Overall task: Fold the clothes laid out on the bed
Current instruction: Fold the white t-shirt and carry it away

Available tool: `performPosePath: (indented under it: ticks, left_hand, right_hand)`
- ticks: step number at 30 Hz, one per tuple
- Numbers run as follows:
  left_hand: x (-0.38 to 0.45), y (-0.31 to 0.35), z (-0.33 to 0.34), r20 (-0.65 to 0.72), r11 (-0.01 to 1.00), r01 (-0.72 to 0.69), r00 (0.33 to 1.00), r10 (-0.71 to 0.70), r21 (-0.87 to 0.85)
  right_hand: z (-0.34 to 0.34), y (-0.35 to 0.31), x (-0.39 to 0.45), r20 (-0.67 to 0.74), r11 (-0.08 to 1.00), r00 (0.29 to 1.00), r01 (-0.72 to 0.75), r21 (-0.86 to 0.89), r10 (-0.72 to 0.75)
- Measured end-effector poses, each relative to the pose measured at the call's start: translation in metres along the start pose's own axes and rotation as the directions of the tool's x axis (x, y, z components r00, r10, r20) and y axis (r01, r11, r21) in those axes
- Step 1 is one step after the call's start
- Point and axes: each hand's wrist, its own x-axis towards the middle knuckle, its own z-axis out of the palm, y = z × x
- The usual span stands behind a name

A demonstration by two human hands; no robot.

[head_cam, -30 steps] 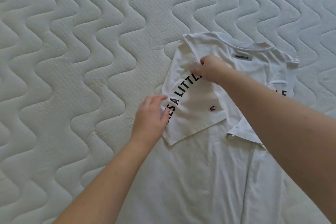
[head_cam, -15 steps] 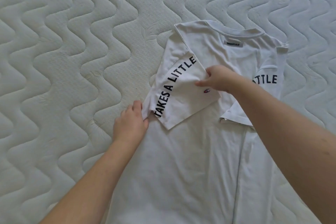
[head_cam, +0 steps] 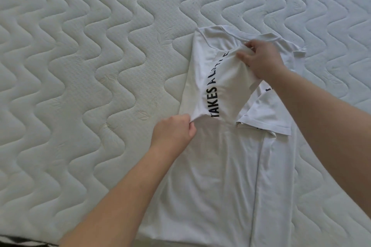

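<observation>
A white T-shirt (head_cam: pixel 216 176) with black lettering lies on the quilted mattress (head_cam: pixel 80 66), collar at the far end. Its left sleeve (head_cam: pixel 218 84), printed "TAKES A LITTLE", is folded over the body and stretched taut. My left hand (head_cam: pixel 174 130) pinches the lower corner of that sleeve at the shirt's left edge. My right hand (head_cam: pixel 261 58) grips the sleeve's upper end near the collar, bunching the cloth. The right sleeve (head_cam: pixel 267 114) lies folded in over the body, partly under my right forearm.
White wavy-quilted mattress spreads on all sides, widest to the left and beyond the collar. A dark patterned strip (head_cam: pixel 24 242) shows at the bottom left corner.
My right hand has moved up toward the collar, pulling the sleeve's end with it. My left hand keeps its pinch on the lower corner, and the sleeve is now stretched straight between the two.
</observation>
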Motion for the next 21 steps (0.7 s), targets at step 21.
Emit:
performPosePath:
  ticks: [21]
  left_hand:
    - [0.072,-0.035,0.037,0.095,0.785,0.249,0.967,-0.238,-0.567]
  right_hand:
    - [0.076,-0.016,0.055,0.102,0.954,0.994,0.003,-0.300,0.029]
